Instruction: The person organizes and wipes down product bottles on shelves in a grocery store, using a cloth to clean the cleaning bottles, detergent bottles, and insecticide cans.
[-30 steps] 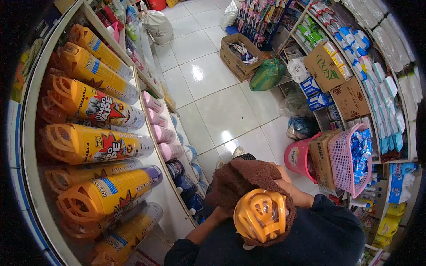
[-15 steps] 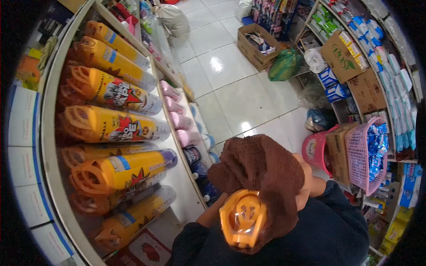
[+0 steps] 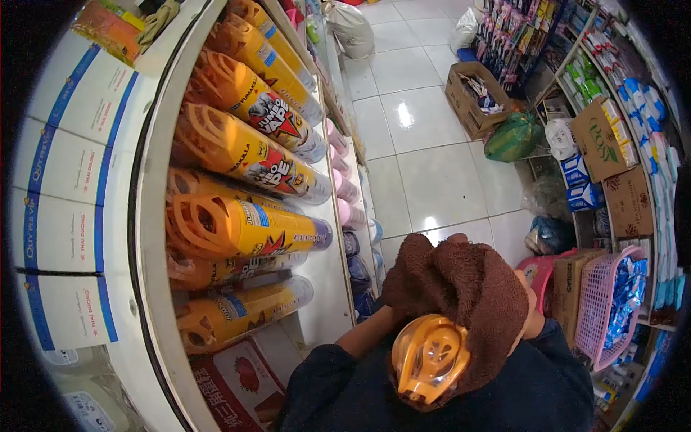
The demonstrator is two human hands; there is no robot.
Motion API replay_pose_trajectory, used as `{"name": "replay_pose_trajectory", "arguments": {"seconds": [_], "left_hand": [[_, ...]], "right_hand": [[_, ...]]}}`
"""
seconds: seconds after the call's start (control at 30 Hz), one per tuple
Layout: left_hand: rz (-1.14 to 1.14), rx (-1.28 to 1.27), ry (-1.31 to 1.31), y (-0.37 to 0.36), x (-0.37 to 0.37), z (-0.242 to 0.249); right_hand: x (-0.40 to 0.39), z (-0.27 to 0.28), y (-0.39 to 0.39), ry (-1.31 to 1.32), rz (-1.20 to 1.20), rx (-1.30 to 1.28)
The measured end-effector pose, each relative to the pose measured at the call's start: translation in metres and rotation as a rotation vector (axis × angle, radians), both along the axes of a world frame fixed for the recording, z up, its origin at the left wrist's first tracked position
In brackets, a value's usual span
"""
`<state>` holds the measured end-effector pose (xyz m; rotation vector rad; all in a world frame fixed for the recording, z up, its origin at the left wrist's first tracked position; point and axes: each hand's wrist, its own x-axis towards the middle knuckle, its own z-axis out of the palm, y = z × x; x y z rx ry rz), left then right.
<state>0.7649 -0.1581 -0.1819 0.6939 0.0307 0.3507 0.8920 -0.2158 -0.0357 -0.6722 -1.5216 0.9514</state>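
Shop aisle: white-tiled floor (image 3: 439, 180); yellow cylindrical aerosol cans (image 3: 263, 155) line the white shelf (image 3: 327, 299) at left.
Since the previous frame the view has turned left, exposing more white-and-blue boxes (image 3: 72, 237). An orange openwork plastic cap (image 3: 434, 356), glossy with a clear dome, lies near centre, partly wrapped in bunched brown terry cloth (image 3: 484, 291). Right hand (image 3: 534, 306) grips the cloth's right side; left hand hidden behind it, state cannot be determined.
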Motion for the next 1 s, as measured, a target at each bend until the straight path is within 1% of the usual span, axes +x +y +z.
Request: {"name": "replay_pose_trajectory", "arguments": {"seconds": [0.1, 0.17, 0.23, 0.27, 0.3, 0.33, 0.4, 0.43, 0.47, 0.53, 0.63, 0.73, 0.8, 0.9, 1.0], "left_hand": [[-0.002, 0.018, -0.003, 0.002, 0.001, 0.001], [-0.02, 0.026, 0.001, 0.001, 0.003, 0.001], [-0.033, 0.02, 0.002, -0.004, 0.006, -0.002], [-0.051, 0.023, 0.009, -0.005, 0.005, -0.002], [-0.063, 0.021, 0.01, -0.005, 0.006, -0.003], [-0.071, 0.02, 0.009, -0.007, 0.006, -0.004], [-0.091, 0.016, 0.007, -0.009, 0.007, -0.004], [-0.101, 0.016, 0.005, -0.01, 0.008, -0.004], [-0.105, 0.013, -0.001, -0.01, 0.01, -0.003], [-0.105, 0.012, -0.008, -0.012, 0.012, 0.0], [-0.112, 0.008, -0.027, -0.01, 0.014, 0.003], [-0.122, -0.04, -0.056, -0.009, 0.016, -0.004], [-0.141, -0.088, -0.072, -0.01, 0.019, -0.012], [-0.162, -0.087, -0.006, -0.009, 0.02, -0.005], [-0.182, -0.075, -0.015, -0.01, 0.018, -0.019]], "right_hand": [[0.001, 0.006, -0.001, 0.018, -0.047, -0.128], [-0.008, 0.016, 0.014, 0.071, -0.158, -0.17], [0.003, 0.041, 0.023, -0.265, -0.279, -0.017], [0.012, 0.06, 0.027, -0.632, -0.321, 0.136], [0.012, 0.07, 0.036, -0.521, -0.29, 0.148], [0.012, 0.073, 0.042, -0.503, -0.259, 0.103], [0.016, 0.073, 0.056, -0.487, -0.225, 0.088], [0.021, 0.076, 0.062, -0.574, -0.233, 0.067], [0.025, 0.07, 0.07, -0.553, -0.185, 0.047], [0.033, 0.062, 0.082, -0.576, -0.118, -0.154], [0.034, 0.039, 0.092, -0.029, 0.012, -0.385], [0.037, 0.012, 0.09, 0.224, -0.008, -0.415], [0.04, 0.001, 0.085, 0.28, -0.028, -0.463], [0.045, -0.009, 0.081, 0.31, -0.035, -0.512], [0.044, -0.015, 0.075, 0.347, -0.027, -0.558]]}}
